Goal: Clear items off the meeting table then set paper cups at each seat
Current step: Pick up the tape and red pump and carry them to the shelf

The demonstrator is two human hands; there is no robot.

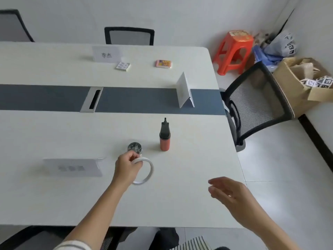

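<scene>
My left hand (127, 167) grips a thin white tape ring (148, 175) by its upper left edge, on the near half of the white meeting table (54, 138). Just beyond my fingers sits a small clear round container (134, 147). A red bottle with a black pointed cap (164, 137) stands upright to its right. My right hand (229, 193) hovers with fingers apart over the table's near right corner, holding nothing. Two small flat packets, one white (123, 66) and one pink (163, 64), lie on the far half.
Three name cards stand on the table: near left (73, 167), far centre (106, 54), right end (183, 91). A cable hatch (91, 99) sits in the grey centre strip. Mesh chairs (255, 103) (129, 36) surround the table. An orange stool (234, 51) and cardboard box (295, 83) occupy the corner.
</scene>
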